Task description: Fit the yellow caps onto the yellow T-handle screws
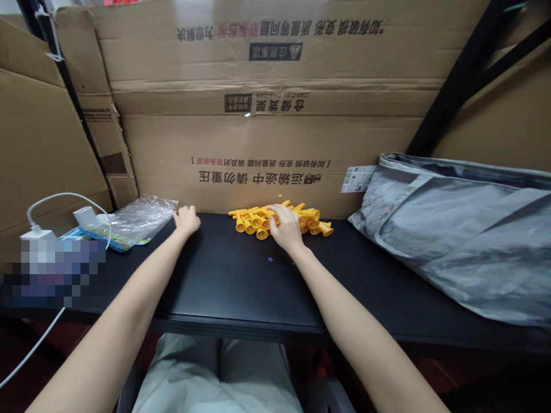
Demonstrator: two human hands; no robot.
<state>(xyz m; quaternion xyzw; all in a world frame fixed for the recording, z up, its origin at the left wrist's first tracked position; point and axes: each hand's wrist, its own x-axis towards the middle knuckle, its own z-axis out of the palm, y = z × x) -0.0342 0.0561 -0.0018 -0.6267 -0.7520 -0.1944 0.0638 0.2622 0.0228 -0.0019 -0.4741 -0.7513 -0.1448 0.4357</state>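
A pile of small yellow plastic horns (262,222), each with a slim stem and a flared end, lies on the black tabletop against the cardboard. My right hand (284,226) rests over the middle of the pile, thumb apart from the fingers, covering some of the horns. No single horn is seen lifted in it. My left hand (187,221) lies on the table to the left, fingers loosely bent and thumb out. Its thumb is close to the edge of a clear plastic bag (144,215); whether they touch is unclear.
Large cardboard sheets (267,137) stand behind the black table (241,292). A grey fabric bag (451,229) fills the right side. At left are a white charger (39,244) with a cable and a blurred-out object (55,281). A small blue dot (270,259) lies on the table.
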